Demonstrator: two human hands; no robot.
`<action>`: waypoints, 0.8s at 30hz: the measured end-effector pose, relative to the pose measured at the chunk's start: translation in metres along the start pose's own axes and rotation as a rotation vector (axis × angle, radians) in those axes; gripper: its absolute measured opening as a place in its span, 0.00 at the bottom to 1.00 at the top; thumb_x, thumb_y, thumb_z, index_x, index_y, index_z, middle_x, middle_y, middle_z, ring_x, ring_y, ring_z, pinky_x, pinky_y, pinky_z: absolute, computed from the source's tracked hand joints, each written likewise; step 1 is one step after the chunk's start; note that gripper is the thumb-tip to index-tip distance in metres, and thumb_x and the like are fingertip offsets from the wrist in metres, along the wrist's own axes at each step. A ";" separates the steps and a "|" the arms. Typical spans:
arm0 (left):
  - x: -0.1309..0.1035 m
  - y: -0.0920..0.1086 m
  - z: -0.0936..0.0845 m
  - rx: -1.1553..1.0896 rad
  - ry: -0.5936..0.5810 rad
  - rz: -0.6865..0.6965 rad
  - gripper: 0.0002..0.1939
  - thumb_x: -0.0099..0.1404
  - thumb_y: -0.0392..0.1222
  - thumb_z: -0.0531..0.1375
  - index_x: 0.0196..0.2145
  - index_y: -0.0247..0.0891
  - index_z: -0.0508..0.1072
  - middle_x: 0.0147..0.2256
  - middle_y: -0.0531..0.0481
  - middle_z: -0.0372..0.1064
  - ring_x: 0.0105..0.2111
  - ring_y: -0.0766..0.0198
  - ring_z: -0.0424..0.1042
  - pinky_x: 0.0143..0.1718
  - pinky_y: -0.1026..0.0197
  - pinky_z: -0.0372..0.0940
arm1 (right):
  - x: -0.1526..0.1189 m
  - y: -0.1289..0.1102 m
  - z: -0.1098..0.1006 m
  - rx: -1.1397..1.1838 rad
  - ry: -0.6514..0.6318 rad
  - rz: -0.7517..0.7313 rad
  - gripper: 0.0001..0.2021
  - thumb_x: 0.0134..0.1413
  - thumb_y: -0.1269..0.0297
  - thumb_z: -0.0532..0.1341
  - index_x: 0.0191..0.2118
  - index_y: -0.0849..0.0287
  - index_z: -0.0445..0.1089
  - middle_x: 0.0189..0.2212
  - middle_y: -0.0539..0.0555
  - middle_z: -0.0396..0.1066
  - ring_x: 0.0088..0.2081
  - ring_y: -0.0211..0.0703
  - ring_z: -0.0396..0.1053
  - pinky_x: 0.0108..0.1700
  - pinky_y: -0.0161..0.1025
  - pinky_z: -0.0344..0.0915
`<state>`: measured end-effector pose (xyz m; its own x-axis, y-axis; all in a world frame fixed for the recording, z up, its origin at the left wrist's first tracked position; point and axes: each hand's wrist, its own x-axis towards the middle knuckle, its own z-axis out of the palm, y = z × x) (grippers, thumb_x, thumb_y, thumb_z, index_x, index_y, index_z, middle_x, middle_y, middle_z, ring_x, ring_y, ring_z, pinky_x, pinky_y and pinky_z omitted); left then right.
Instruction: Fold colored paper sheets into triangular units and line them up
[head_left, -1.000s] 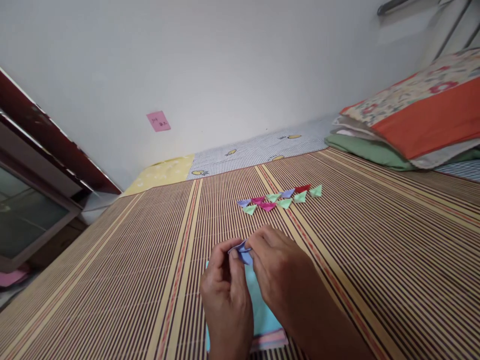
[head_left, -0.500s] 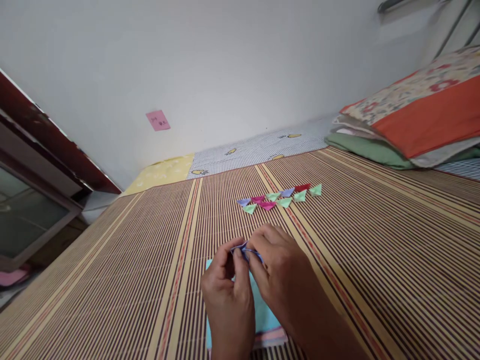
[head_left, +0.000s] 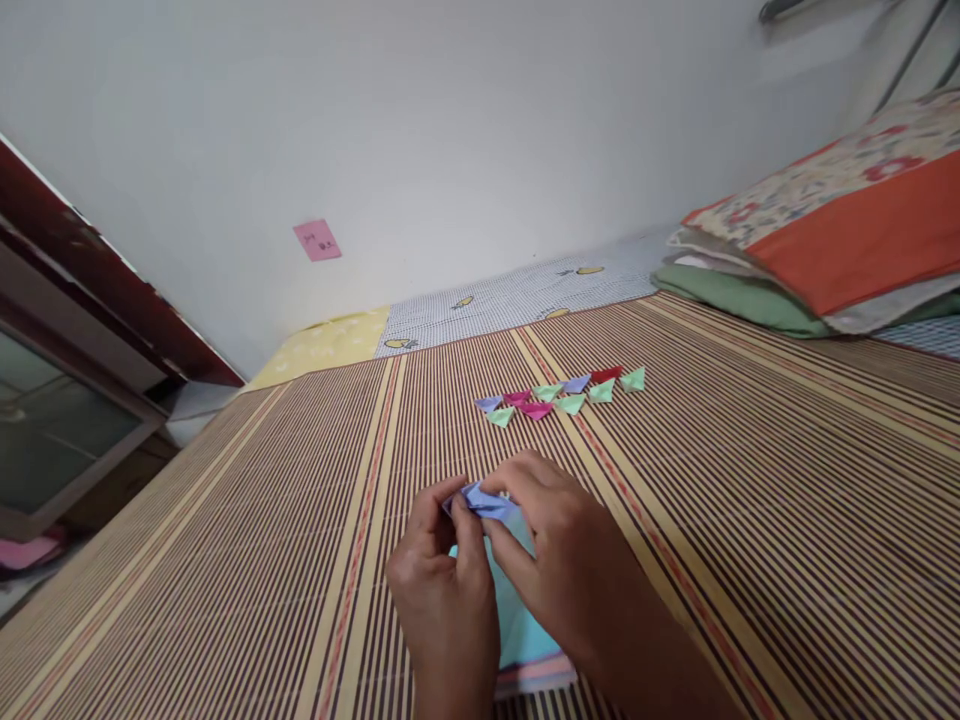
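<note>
A small folded blue paper piece [head_left: 486, 501] is held between both hands, above a stack of coloured paper sheets [head_left: 519, 612] with a turquoise one on top. My left hand [head_left: 444, 580] pinches the left end of the folded paper between thumb and fingers. On the right side, my right hand [head_left: 551, 540] has its index finger on the top edge and its thumb below. Fingers cover parts of the folds. Beyond the hands, several small folded paper pieces [head_left: 536, 410] in green, pink, red and blue lie in two rows on the striped mat [head_left: 300, 510].
Folded bedding [head_left: 840, 250] with an orange band is piled at the right. A patterned sheet [head_left: 487, 308] runs along the wall, where a pink note [head_left: 317, 240] is stuck. A glass-fronted cabinet [head_left: 60, 420] stands at the left.
The blue paper has been turned and spread, so more of its lighter face shows. My left hand has shifted slightly left; my right thumb has moved lower and left.
</note>
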<state>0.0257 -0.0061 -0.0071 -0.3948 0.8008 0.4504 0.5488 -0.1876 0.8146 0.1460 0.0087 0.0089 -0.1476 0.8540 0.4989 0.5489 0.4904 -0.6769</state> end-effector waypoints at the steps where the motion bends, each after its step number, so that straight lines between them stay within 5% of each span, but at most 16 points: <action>1: 0.001 -0.001 0.000 -0.009 0.007 -0.003 0.07 0.68 0.42 0.60 0.40 0.42 0.79 0.29 0.53 0.79 0.27 0.65 0.77 0.29 0.66 0.70 | 0.000 0.002 -0.005 0.041 -0.011 0.007 0.11 0.52 0.79 0.62 0.40 0.57 0.71 0.38 0.53 0.73 0.41 0.49 0.71 0.43 0.45 0.67; 4: 0.002 -0.003 0.000 -0.012 0.039 0.005 0.07 0.69 0.42 0.59 0.40 0.42 0.78 0.30 0.53 0.79 0.29 0.64 0.78 0.31 0.65 0.71 | 0.000 0.010 -0.019 0.102 -0.032 -0.009 0.16 0.51 0.80 0.61 0.43 0.54 0.72 0.40 0.50 0.74 0.41 0.45 0.72 0.45 0.43 0.67; 7: 0.003 -0.005 0.000 0.024 0.066 0.023 0.08 0.69 0.42 0.59 0.41 0.42 0.78 0.29 0.53 0.78 0.28 0.64 0.77 0.31 0.64 0.70 | 0.000 0.014 -0.023 0.119 -0.007 0.027 0.09 0.57 0.74 0.60 0.41 0.54 0.72 0.36 0.50 0.74 0.33 0.41 0.71 0.38 0.39 0.66; 11: 0.003 -0.005 0.001 0.059 0.071 0.069 0.07 0.69 0.41 0.59 0.40 0.42 0.78 0.30 0.53 0.78 0.27 0.64 0.77 0.30 0.64 0.70 | 0.001 0.007 -0.008 0.077 0.055 0.100 0.01 0.57 0.69 0.61 0.35 0.56 0.70 0.26 0.49 0.70 0.27 0.41 0.69 0.29 0.36 0.60; 18: 0.005 -0.008 0.003 0.065 -0.038 0.087 0.10 0.69 0.47 0.60 0.40 0.42 0.79 0.32 0.50 0.80 0.28 0.60 0.79 0.31 0.60 0.73 | 0.000 0.003 0.009 -0.068 0.102 0.174 0.06 0.56 0.74 0.59 0.30 0.56 0.64 0.23 0.48 0.69 0.24 0.40 0.68 0.28 0.35 0.54; 24: 0.013 -0.010 -0.003 0.013 -0.166 -0.026 0.22 0.66 0.61 0.61 0.48 0.44 0.78 0.49 0.43 0.79 0.43 0.50 0.79 0.43 0.50 0.74 | 0.012 0.061 -0.031 -0.314 0.046 0.363 0.06 0.58 0.74 0.60 0.31 0.58 0.68 0.26 0.49 0.73 0.29 0.40 0.72 0.31 0.34 0.61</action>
<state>0.0126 0.0046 -0.0087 -0.2825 0.8886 0.3614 0.5496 -0.1589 0.8202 0.2034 0.0438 -0.0097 0.1319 0.9482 0.2890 0.7814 0.0799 -0.6189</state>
